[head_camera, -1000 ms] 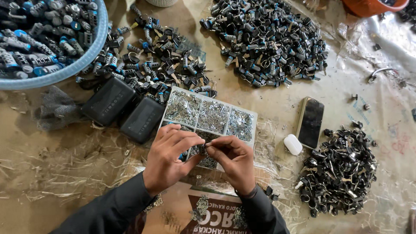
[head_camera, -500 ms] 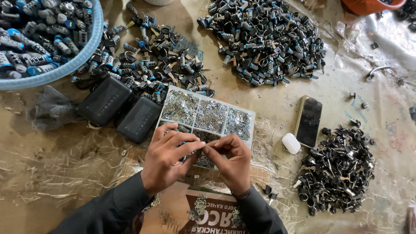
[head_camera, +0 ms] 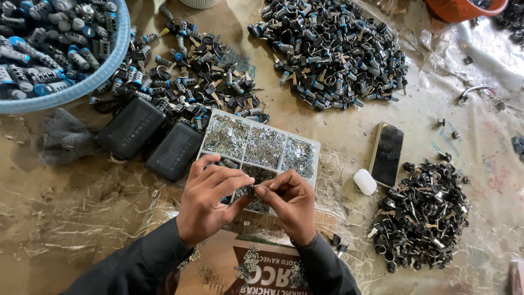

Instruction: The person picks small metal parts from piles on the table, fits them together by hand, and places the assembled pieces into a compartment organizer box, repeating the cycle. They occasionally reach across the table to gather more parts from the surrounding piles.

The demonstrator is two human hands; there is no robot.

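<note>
Head view: left hand (head_camera: 210,202) and right hand (head_camera: 292,205) meet fingertip to fingertip, pinched together on a tiny metal part (head_camera: 252,190) right above the parts tray (head_camera: 261,147). Two black boxes (head_camera: 150,136) sit left of the tray, phone (head_camera: 386,154) and earbud case (head_camera: 365,182) to the right.

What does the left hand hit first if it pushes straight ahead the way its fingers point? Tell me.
The left hand points right, toward the right hand, whose fingertips it already nearly meets over the compartment tray. So probably those fingertips, or a small part pinched between them; too small to tell.
</note>
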